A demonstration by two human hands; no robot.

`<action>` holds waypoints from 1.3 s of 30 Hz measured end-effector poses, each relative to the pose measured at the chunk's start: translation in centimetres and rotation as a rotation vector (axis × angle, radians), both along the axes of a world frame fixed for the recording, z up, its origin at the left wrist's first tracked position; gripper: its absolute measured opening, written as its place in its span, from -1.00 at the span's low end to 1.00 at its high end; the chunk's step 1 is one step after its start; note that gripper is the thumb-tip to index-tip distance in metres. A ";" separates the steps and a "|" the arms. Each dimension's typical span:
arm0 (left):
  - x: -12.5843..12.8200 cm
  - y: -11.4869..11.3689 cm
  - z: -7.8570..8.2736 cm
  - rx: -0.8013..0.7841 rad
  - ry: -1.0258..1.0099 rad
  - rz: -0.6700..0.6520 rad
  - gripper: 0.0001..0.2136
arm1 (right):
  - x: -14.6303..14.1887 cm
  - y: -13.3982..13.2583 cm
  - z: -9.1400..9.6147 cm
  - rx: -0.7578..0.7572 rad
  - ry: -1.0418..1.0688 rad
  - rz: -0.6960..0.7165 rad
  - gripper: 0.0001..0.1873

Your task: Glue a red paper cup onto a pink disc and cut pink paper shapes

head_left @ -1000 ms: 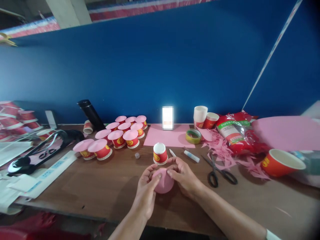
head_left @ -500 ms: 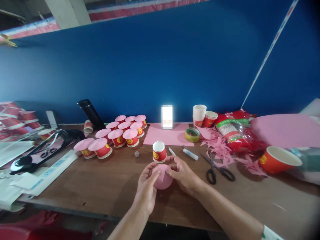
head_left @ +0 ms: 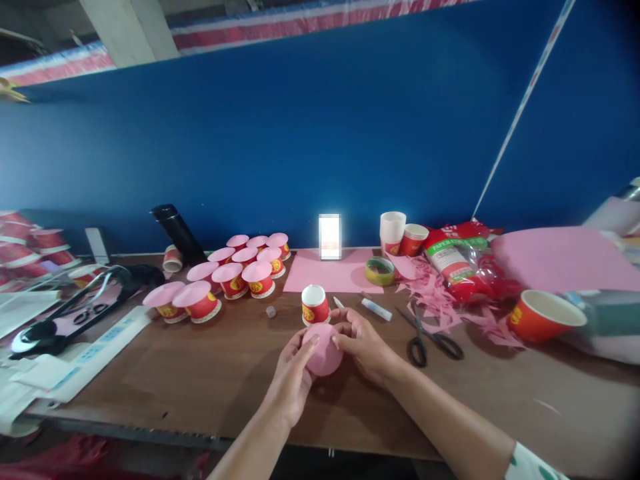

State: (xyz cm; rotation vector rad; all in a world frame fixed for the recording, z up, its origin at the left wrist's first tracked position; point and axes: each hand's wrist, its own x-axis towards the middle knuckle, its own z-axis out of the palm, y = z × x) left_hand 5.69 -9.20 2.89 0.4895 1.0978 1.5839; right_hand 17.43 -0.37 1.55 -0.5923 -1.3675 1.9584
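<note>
Between my two hands is a pink paper disc (head_left: 324,357), held low over the table's front half. My left hand (head_left: 294,367) pinches its left edge, thumb on top. On the opposite edge, my right hand (head_left: 364,347) grips it between thumb and bent fingers. Just beyond the disc stands a red paper cup (head_left: 315,307) with a white top and a yellow emblem; its lower edge is partly hidden by my hands. A glue stick (head_left: 377,309) and a white pointed cap or pen (head_left: 339,303) lie close by on the right. A small round cap (head_left: 271,311) sits to the left.
Several red cups topped with pink discs (head_left: 230,272) stand left of centre. Black-handled scissors (head_left: 423,340), a tape roll (head_left: 379,271), pink scraps (head_left: 433,287) and an orange cup (head_left: 545,317) are on the right. A dark bottle (head_left: 177,233) leans against the blue panel (head_left: 300,147).
The lighter pointed fold or overlap seen on the disc earlier no longer shows; its face looks smooth. Both hands keep their hold. The whole view has shifted slightly.
</note>
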 end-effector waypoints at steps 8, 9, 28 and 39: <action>-0.2 2.7 0.0 -0.012 0.057 -0.114 -0.66 | 0.7 2.3 0.5 0.033 -0.042 -0.208 -0.67; 0.0 3.3 0.1 0.000 0.066 -0.148 -0.67 | 1.0 2.9 0.7 0.036 -0.055 -0.303 -0.69; 0.1 5.3 -1.4 0.075 -0.067 -0.533 -0.79 | 14.2 0.2 1.5 0.931 -1.356 -0.629 -0.82; -0.4 5.2 -2.1 0.121 -0.050 -0.535 -0.77 | 13.2 -1.8 1.8 0.907 -1.563 -0.449 -0.80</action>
